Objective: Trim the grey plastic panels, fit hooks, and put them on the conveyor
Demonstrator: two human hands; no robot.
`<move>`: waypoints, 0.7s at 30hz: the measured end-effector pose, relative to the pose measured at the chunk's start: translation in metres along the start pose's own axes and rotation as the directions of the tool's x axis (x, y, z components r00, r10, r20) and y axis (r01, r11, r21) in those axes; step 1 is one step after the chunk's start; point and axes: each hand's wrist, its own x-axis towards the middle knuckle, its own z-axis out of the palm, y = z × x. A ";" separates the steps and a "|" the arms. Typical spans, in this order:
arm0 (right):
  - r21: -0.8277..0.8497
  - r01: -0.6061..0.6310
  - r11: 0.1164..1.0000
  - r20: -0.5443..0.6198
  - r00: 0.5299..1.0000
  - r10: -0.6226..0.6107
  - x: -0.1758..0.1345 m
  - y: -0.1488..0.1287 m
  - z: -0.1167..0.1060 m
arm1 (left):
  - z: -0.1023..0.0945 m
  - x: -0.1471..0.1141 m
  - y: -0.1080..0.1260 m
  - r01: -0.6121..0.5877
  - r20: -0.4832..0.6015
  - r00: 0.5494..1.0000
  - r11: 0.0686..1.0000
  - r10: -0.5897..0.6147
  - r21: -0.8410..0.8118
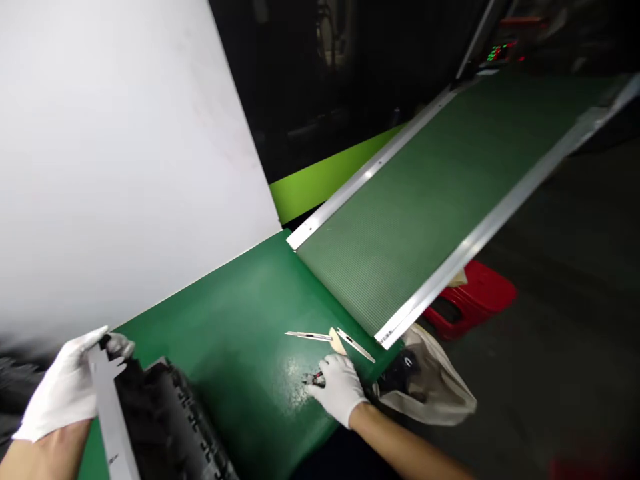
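My left hand [63,387], in a white glove, is closed on the end of a long black moulded part [193,413] with a flat grey side and a notched edge. The part is tilted at the lower left, and the picture cuts off its near end. My right hand [340,388], also gloved, rests low over the green tabletop [235,313]. Its fingers are closed round a small dark tool [316,379] with a red bit, mostly hidden by the glove. Just beyond it lie two slim pale knives [307,335] [356,345] and a beige rounded piece [337,342]. Whitish crumbs [295,387] are scattered beside that hand.
A ribbed green conveyor belt [425,207] with metal side rails slopes up to the right. A white panel [135,147] stands behind the table. Below the belt are a red stool [480,297] and a pale bag [440,393] with dark pieces inside.
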 end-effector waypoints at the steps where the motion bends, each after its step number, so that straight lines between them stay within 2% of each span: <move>1: -0.014 0.040 0.999 -0.016 0.999 -0.040 0.014 -0.008 -0.001 | -0.013 -0.008 -0.003 -0.022 0.048 0.999 0.996 0.027 -0.086; 3: -0.073 0.062 0.995 -0.026 0.998 -0.064 0.043 -0.023 -0.003 | -0.026 -0.025 -0.009 -0.071 0.007 0.997 0.976 0.074 -0.205; 5: -0.156 0.048 0.987 0.014 0.999 -0.046 0.066 -0.035 -0.003 | -0.028 -0.044 -0.012 -0.100 -0.094 0.993 0.948 0.075 -0.301; 7: -0.230 0.040 0.972 0.081 0.996 -0.022 0.082 -0.043 0.001 | -0.028 -0.060 -0.013 -0.102 -0.148 0.988 0.922 0.049 -0.373; 8: -0.259 0.052 0.964 0.113 0.993 -0.024 0.087 -0.046 0.004 | -0.028 -0.065 -0.014 -0.099 -0.154 0.987 0.907 0.038 -0.409; 9: -0.289 0.069 0.955 0.143 0.989 -0.028 0.091 -0.049 0.007 | -0.029 -0.069 -0.016 -0.095 -0.083 0.994 0.888 0.065 -0.450; 12: -0.334 0.171 0.927 0.236 0.967 -0.094 0.096 -0.059 0.009 | -0.035 -0.067 -0.025 -0.138 -0.096 0.990 0.831 0.102 -0.538; 13: -0.282 0.191 0.940 0.255 0.960 -0.118 0.093 -0.066 0.005 | -0.037 -0.065 -0.029 -0.168 -0.107 0.986 0.812 0.131 -0.559; 15: -0.049 0.182 0.982 0.308 0.938 -0.159 0.076 -0.086 -0.012 | -0.038 -0.061 -0.037 -0.248 -0.153 0.969 0.782 0.196 -0.571; 17: 0.274 0.099 0.956 0.396 0.895 -0.206 0.044 -0.114 -0.042 | -0.036 -0.060 -0.041 -0.324 -0.194 0.946 0.767 0.259 -0.554; 18: 0.364 0.084 0.928 0.450 0.856 -0.254 0.025 -0.130 -0.060 | -0.034 -0.060 -0.042 -0.342 -0.198 0.940 0.763 0.279 -0.548; 19: 0.398 0.118 0.910 0.452 0.838 -0.307 0.005 -0.147 -0.079 | -0.032 -0.060 -0.042 -0.348 -0.193 0.937 0.760 0.290 -0.549; 20: 0.415 0.208 0.885 0.442 0.804 -0.397 -0.015 -0.163 -0.097 | -0.031 -0.060 -0.042 -0.344 -0.183 0.939 0.757 0.292 -0.556; 21: 0.392 0.301 0.869 0.394 0.799 -0.454 -0.034 -0.178 -0.114 | -0.029 -0.061 -0.042 -0.334 -0.173 0.942 0.753 0.288 -0.567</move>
